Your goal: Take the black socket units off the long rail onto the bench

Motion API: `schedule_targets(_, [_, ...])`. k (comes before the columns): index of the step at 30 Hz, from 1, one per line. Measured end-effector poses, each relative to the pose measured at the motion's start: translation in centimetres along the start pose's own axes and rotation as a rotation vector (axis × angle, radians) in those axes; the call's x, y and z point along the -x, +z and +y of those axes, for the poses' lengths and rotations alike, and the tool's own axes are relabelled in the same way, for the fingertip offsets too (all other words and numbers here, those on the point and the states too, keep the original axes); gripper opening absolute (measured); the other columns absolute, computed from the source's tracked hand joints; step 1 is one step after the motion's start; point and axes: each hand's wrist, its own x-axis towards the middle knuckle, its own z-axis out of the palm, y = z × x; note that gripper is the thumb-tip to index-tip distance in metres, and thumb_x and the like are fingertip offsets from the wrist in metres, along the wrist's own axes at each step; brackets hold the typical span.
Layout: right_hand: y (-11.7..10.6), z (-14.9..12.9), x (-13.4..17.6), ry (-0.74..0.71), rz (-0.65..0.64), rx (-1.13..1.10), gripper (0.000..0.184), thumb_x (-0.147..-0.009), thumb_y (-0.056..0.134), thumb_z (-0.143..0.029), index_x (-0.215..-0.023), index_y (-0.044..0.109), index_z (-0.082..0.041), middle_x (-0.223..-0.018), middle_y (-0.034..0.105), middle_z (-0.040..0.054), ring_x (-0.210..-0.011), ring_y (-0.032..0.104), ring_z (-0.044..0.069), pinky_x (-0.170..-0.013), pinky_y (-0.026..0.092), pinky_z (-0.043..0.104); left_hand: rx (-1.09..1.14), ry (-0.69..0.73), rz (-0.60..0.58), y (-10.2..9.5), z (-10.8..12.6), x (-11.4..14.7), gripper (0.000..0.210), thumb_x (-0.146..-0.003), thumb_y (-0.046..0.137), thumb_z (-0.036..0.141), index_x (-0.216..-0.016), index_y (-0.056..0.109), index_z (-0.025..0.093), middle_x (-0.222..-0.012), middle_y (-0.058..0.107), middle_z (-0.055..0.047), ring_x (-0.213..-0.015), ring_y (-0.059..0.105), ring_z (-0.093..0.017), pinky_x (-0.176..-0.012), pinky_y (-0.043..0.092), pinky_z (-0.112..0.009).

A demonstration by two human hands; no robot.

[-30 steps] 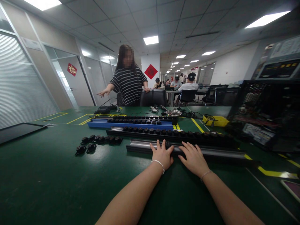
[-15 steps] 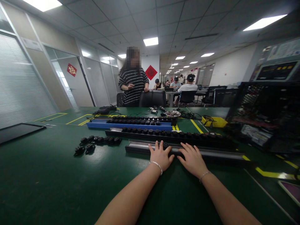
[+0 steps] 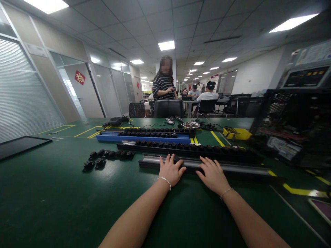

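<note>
The left hand (image 3: pixel 170 171) and right hand (image 3: pixel 213 175) are lying spread over a dark rail (image 3: pixel 152 161) on the green worktop (image 3: pixel 64 199).

Neither is gripping: the fingers are fanning out across the rail's top, perhaps to keep it from sliding. The rail is running crosswise, nearest the person, with a knob-filled black rail (image 3: pixel 168 147) and a blue rail (image 3: pixel 142 138) lying beyond it toward the worktop's far edge, probably so that it is staying within easy reach. Loose black clips (image 3: pixel 111 155) are sitting toward the left edge, seemingly bunched to stay together. A small dark piece (image 3: pixel 176 158) is showing by the left hand's fingers; whether they are touching it is hard to tell. The palms are hiding their own undersides, and the rail's right end is fading into shadow.
</note>
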Motion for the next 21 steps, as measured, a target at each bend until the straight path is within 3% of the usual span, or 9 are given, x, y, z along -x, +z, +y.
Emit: schedule_targets(21, [-0.3,0.0,-0.1,0.000,-0.021,0.017,0.030,-0.084,0.043,-0.041,-0.090,0.063,-0.019,-0.135,0.049,0.0091,-0.126,0.040,0.027,-0.105,0.024,0.051,-0.021,-0.001,-0.012,-0.7,-2.9,0.5,0.045,-0.091,0.024,0.053,-0.126,0.049,0.040,-0.142,0.040,-0.006,-0.133,0.029,-0.027,-0.104,0.019,-0.061])
